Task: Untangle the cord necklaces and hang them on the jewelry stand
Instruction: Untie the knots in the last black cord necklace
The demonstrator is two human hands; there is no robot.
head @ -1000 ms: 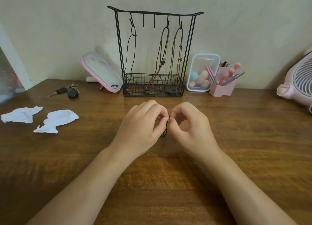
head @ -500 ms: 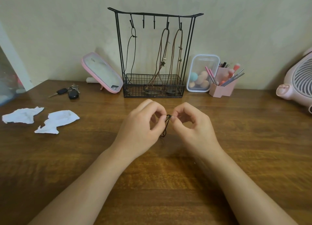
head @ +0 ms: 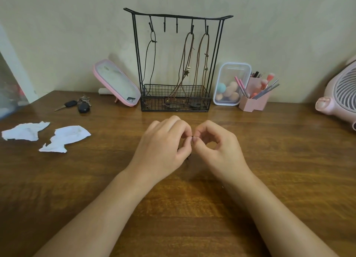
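Plainly, both hands are curled over the middle of the wooden table point(head: 289, 160), fingertips almost meeting. The left hand point(head: 163, 146) and right hand point(head: 217, 150) each pinch a thin black cord point(head: 188, 156) between thumb and forefinger. Most of that cord is hidden behind the fingers, and only a short dark bit shows below the left thumb.

Behind them, against the wall, stands a jewelry stand point(head: 177, 16) of black wire, with a curved top bar, a row of small hooks and a mesh basket point(head: 154, 94) at its foot. A black cord necklace point(head: 153, 41) with a knot hangs from the leftmost hook. Two brown cord necklaces hang from the two right hooks, one with a star charm point(head: 186, 73) and one with small beads point(head: 206, 68), and their ends trail into the basket.

Left of the stand a pink-framed mirror point(head: 117, 83) leans back, with a mark in its lower corner too small to read. Keys point(head: 81, 104) and two crumpled white paper scraps point(head: 25, 131) point(head: 65, 137) lie farther left. On the right, a clear plastic box point(head: 232, 67) holds rounded teal and peach sponges. Beside it a pink holder point(head: 254, 104) carries brushes and pencils, and a pink ribbed fan point(head: 341, 98) sits at the edge.
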